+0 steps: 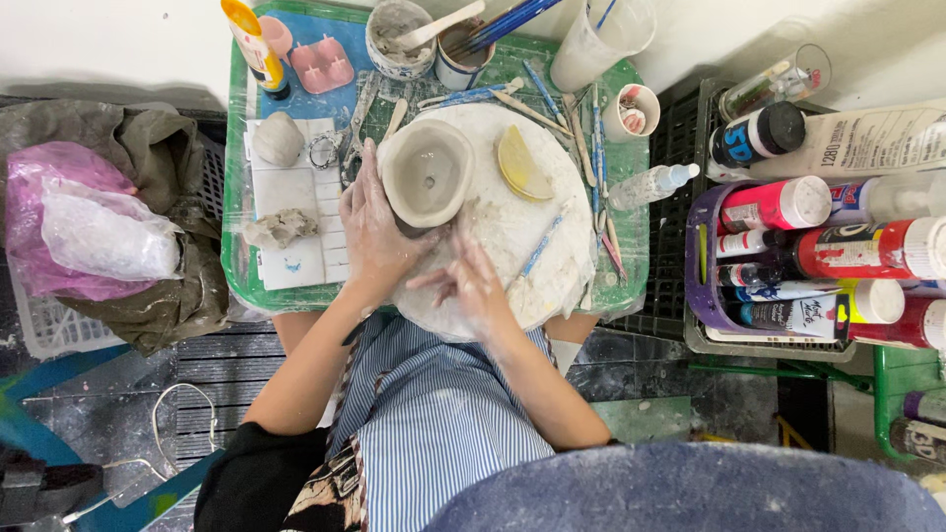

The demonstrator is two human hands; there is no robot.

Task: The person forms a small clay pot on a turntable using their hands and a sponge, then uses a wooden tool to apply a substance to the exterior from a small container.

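Seen from overhead: a grey, hand-formed wet clay bowl (427, 173) sitting upright on a round white clay-smeared work board (532, 236), toward the board's upper left. Left hand (374, 225) laid open and flat against the bowl's left outer wall, fingers extended upward, gripping nothing. Right hand (471, 284) resting on the board just below the bowl, fingers loosely spread, apparently empty, though hard to tell whether anything small lies beneath them. Both coated in pale slip.

Beside the bowl on the board, a yellow half-round sponge (520, 164) and a blue-handled modelling tool (541, 243). Under the board, a green plastic tray (235, 187) wrapped in clear film, crowded at its far edge with a slip-filled ceramic cup (399, 39), a clear plastic beaker (601, 39), a pink moulded tray (322, 65) and more blue-handled tools. On the tray's left side, a white gridded mat (296, 197) carrying a rounded grey clay lump (279, 138) and a rough clay scrap (282, 228).

To the right, a purple basket (702, 286) packed with red and white paint bottles (847, 248), set on black crates. To the left, an olive cloth (158, 148) and a pink plastic bag (69, 217). Below, a blue-striped apron (434, 414) over paint-flecked dark flooring, against a white wall.
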